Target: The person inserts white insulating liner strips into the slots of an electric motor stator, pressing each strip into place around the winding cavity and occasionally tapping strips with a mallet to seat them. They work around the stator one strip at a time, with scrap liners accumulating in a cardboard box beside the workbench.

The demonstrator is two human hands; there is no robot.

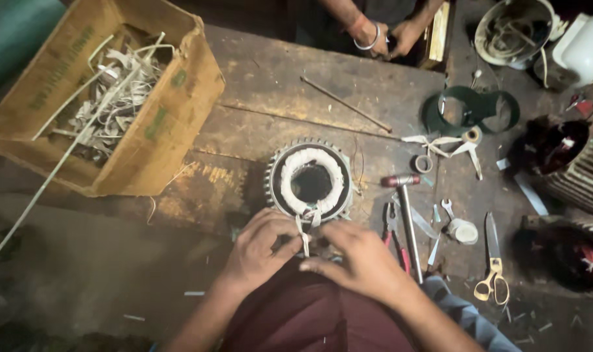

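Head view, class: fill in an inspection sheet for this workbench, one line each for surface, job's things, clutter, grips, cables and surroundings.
Surface: worn, stained wooden bench, scraps scattered along the near edge.
Job's things: round motor stator with white-wrapped winding; white tie strip at its near rim.
Clutter: hammer, pliers, scissors, tape roll, thin rod.
Grips: left hand and right hand both pinch the tie strip at the stator's rim.
Cables: nothing seen for certain; thin wire strands beside the stator.
Surroundings: cardboard box of white offcuts on the left, two more stators on the right, another person's hands at the far edge.
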